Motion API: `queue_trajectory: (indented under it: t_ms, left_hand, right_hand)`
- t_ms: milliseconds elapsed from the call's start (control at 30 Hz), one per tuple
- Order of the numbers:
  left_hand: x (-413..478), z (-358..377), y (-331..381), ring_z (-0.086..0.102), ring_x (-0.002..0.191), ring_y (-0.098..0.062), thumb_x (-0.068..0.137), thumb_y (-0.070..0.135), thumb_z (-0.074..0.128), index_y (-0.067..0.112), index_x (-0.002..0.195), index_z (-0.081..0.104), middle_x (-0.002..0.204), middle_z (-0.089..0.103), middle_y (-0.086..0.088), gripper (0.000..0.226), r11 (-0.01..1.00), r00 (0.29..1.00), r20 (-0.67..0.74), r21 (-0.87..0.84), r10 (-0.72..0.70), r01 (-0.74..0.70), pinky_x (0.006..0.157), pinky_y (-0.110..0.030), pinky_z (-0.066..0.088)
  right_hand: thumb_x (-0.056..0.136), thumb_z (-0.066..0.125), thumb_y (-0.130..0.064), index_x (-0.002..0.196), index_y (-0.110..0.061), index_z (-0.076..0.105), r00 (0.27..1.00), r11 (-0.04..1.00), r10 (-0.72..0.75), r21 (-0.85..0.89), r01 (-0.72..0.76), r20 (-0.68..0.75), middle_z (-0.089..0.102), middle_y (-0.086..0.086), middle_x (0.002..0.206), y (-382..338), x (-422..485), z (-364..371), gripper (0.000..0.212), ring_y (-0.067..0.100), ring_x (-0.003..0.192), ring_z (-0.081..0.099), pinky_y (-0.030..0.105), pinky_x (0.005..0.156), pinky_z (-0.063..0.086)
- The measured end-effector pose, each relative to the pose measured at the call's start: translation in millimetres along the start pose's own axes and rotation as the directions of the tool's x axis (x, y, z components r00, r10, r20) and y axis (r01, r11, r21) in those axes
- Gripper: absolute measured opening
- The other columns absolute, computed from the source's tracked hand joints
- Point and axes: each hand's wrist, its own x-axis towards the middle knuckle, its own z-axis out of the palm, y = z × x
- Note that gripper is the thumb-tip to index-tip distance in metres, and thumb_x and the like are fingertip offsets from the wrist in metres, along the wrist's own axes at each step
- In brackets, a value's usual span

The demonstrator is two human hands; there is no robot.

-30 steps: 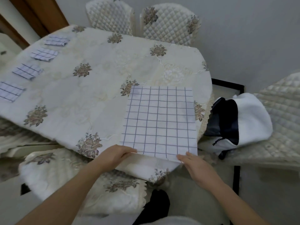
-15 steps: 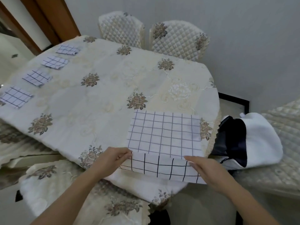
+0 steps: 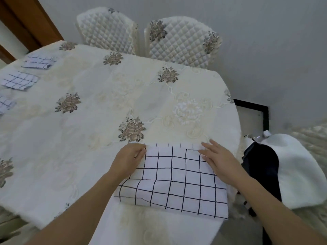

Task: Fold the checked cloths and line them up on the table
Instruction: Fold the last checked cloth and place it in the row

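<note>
My left hand [image 3: 129, 159] pinches the checked cloth [image 3: 175, 175]; right of that pinch my right hand [image 3: 217, 161] presses it, fingers straight

Home dining room: a table [image 3: 221, 89] under a flowered tablecloth [image 3: 99, 106], quilted chairs [image 3: 180, 43] against a plain wall [image 3: 265, 41], wooden door frame [image 3: 30, 22].

Hands [image 3: 130, 160] [image 3: 219, 162] on folded chk cloth [image 3: 177, 175]
</note>
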Motion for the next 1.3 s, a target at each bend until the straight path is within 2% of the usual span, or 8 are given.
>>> queue_trajectory:
  t_ms: [200, 400, 533, 700, 867, 1033, 1133, 1300]
  left_hand:
    - [36.9, 19.6, -16.0, 0.059, 0.095, -0.020, 0.090, 0.044, 0.047, 0.011, 0.087, 0.074, 0.098, 0.066, 0.004, 0.042, 0.998, 0.986, -0.156, 0.045, 0.052, -0.046, 0.083, -0.034, 0.048]
    - [56.0, 20.5, -18.4, 0.046, 0.088, -0.014, 0.091, 0.033, 0.059, 0.011, 0.089, 0.068, 0.089, 0.055, 0.005, 0.024, 0.997, 0.977, -0.207, 0.071, 0.057, -0.043, 0.074, -0.033, 0.040]
    - [60.8, 26.7, -29.3, 0.046, 0.089, -0.018, 0.091, 0.033, 0.054, 0.015, 0.092, 0.062, 0.090, 0.053, 0.004, 0.021, 0.989, 0.966, -0.237, 0.130, 0.100, -0.071, 0.076, -0.036, 0.041]
    - [62.8, 30.5, -30.3, 0.049, 0.083, -0.025, 0.090, 0.032, 0.053, 0.012, 0.096, 0.061, 0.090, 0.052, -0.002, 0.022, 0.968, 0.944, -0.301, 0.246, 0.133, -0.057, 0.073, -0.040, 0.044]
    - [38.5, 22.0, -8.0, 0.051, 0.112, -0.030, 0.090, 0.040, 0.046, 0.017, 0.123, 0.057, 0.123, 0.053, -0.006, 0.041, 0.947, 0.945, -0.326, 0.299, -0.013, 0.116, 0.088, -0.046, 0.043]
    - [-27.7, 34.4, 21.2, 0.047, 0.132, -0.025, 0.097, 0.038, 0.043, 0.014, 0.134, 0.056, 0.147, 0.048, -0.006, 0.046, 0.927, 0.959, -0.249, 0.374, 0.138, -0.036, 0.107, -0.046, 0.038]
    - [-47.8, 59.3, 32.0, 0.026, 0.149, -0.021, 0.100, 0.047, 0.033, 0.023, 0.151, 0.039, 0.162, 0.028, -0.002, 0.056, 0.923, 0.989, -0.125, 0.384, 0.083, -0.029, 0.117, -0.049, 0.025]
    - [-60.9, 85.4, 30.1, 0.005, 0.153, -0.016, 0.101, 0.057, 0.023, 0.032, 0.158, 0.016, 0.167, 0.006, 0.003, 0.063, 0.918, 0.997, -0.077, 0.392, -0.023, 0.052, 0.121, -0.050, 0.018]
  right_hand:
    - [0.102, 0.037, -0.048, 0.115, -0.032, 0.070, 0.991, 0.999, -0.051, 0.007, 0.052, -0.120, 0.047, 0.000, 0.152, 31.7, 34.3, 10.0, 0.039, 0.031, 0.146, 0.033, 0.055, 0.108, 0.041]
    - [0.095, 0.059, -0.040, 0.100, -0.018, 0.069, 0.979, 0.983, -0.075, 0.151, 0.104, -0.187, 0.060, 0.001, 0.136, 47.3, 63.0, 18.1, 0.024, 0.024, 0.136, 0.048, 0.050, 0.104, 0.045]
    - [0.094, 0.056, -0.044, 0.105, -0.018, 0.066, 0.966, 0.989, -0.047, 0.121, 0.080, -0.256, 0.059, -0.001, 0.131, 46.1, 72.3, 18.5, 0.030, 0.022, 0.120, 0.056, 0.043, 0.096, 0.047]
    - [0.094, 0.056, -0.045, 0.108, -0.021, 0.066, 0.957, 0.993, -0.038, 0.098, 0.068, -0.286, 0.058, -0.005, 0.132, 48.2, 71.4, 24.7, 0.030, 0.021, 0.119, 0.055, 0.037, 0.096, 0.045]
    - [0.096, 0.053, -0.044, 0.112, -0.016, 0.065, 0.954, 0.989, -0.062, 0.107, 0.098, -0.295, 0.058, 0.000, 0.131, 47.2, 71.3, 21.6, 0.034, 0.024, 0.122, 0.055, 0.046, 0.097, 0.048]
    - [0.101, 0.047, -0.033, 0.127, -0.006, 0.061, 0.914, 1.000, 0.005, 0.023, 0.005, -0.406, 0.055, 0.010, 0.139, -8.5, 25.6, 7.0, 0.039, 0.031, 0.138, 0.044, 0.049, 0.113, 0.037]
    - [0.103, 0.038, -0.046, 0.143, -0.011, 0.050, 0.954, 0.997, 0.046, -0.052, -0.064, -0.295, 0.044, 0.007, 0.153, -67.2, -13.4, 29.7, 0.055, 0.028, 0.148, 0.030, 0.052, 0.120, 0.023]
    - [0.101, 0.025, -0.062, 0.158, -0.019, 0.024, 0.978, 0.974, 0.165, -0.134, -0.182, -0.127, 0.017, 0.004, 0.166, -97.1, -40.1, 69.0, 0.071, 0.027, 0.154, 0.010, 0.055, 0.121, 0.015]
